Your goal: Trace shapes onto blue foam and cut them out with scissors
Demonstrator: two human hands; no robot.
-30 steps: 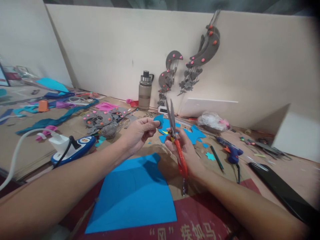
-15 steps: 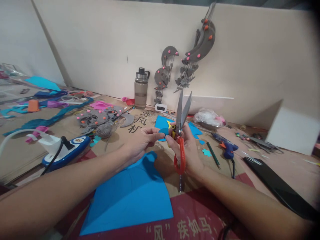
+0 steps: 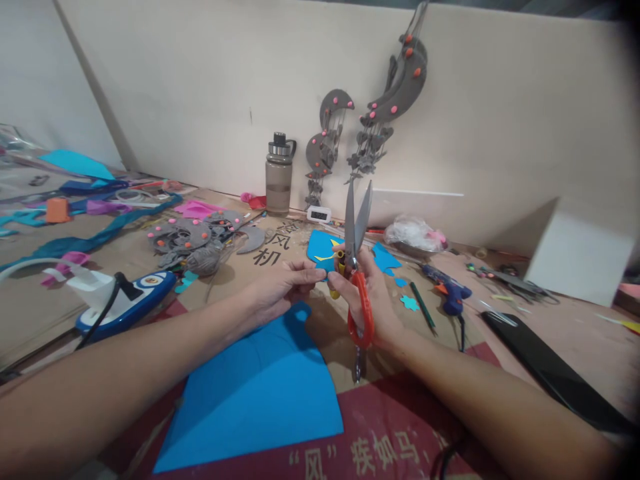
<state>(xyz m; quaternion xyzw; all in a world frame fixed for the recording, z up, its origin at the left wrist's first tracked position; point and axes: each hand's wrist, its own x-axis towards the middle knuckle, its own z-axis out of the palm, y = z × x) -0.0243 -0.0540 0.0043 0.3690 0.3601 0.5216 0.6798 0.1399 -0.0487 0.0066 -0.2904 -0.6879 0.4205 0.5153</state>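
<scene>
My left hand (image 3: 285, 287) pinches the edge of a small blue piece (image 3: 324, 264) that looks like foam or felt sheet. Close beside it, my right hand (image 3: 377, 300) grips red-handled scissors (image 3: 367, 308), their blades pointing up and parted. A small yellow-and-black tool (image 3: 335, 285) is also in the right hand, partly covered by the fingers; its kind is unclear. Below both hands lies a large blue sheet (image 3: 260, 393) with a curved cut edge. Behind them is another blue piece (image 3: 316, 241) with yellow on it.
Right of my hands lie blue scraps (image 3: 385, 257), a green pencil (image 3: 423, 308), a glue gun (image 3: 450, 288) and a black phone-like slab (image 3: 545, 363). On the left are a blue power strip (image 3: 127, 300) and grey crescent shapes (image 3: 195, 237). A water bottle (image 3: 279, 180) stands behind.
The view has shifted slightly, moving the scene a little left. My hands stay close together at the small blue piece, with the scissors still in my right hand.
</scene>
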